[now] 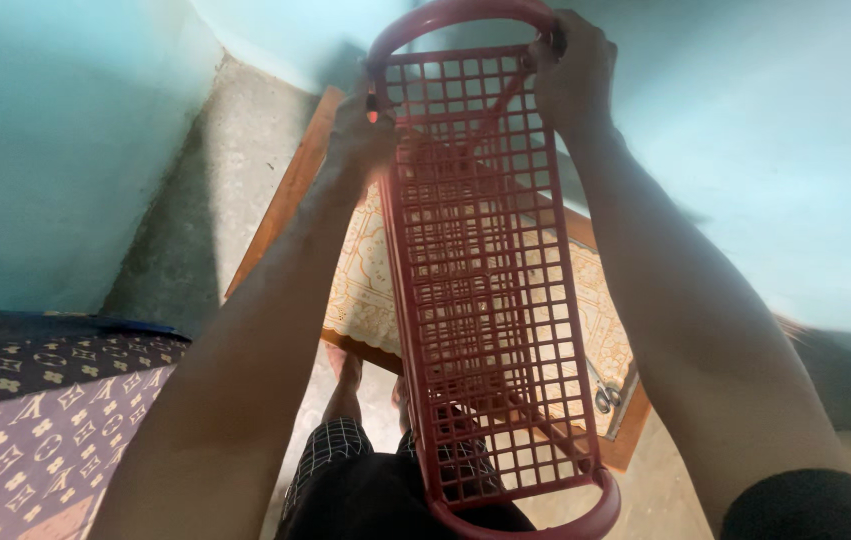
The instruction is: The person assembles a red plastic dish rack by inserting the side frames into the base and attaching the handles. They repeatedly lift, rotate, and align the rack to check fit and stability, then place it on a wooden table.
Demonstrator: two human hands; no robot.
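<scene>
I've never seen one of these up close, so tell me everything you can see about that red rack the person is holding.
The red rack looks like moulded plastic: a long, narrow grid of small square openings with raised grid sides and a rounded loop at each end. Diagonal struts cross the grid near both ends. It is held up in the air, lengthwise away from the person, above a low wooden table. The left hand grips its far left corner and the right hand its far right corner. The near end hangs over the person's lap. It looks empty.

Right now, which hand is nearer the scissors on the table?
Right. The right hand grips the red basket's far rim on the scissors' side; the left hand grips its opposite edge.
</scene>
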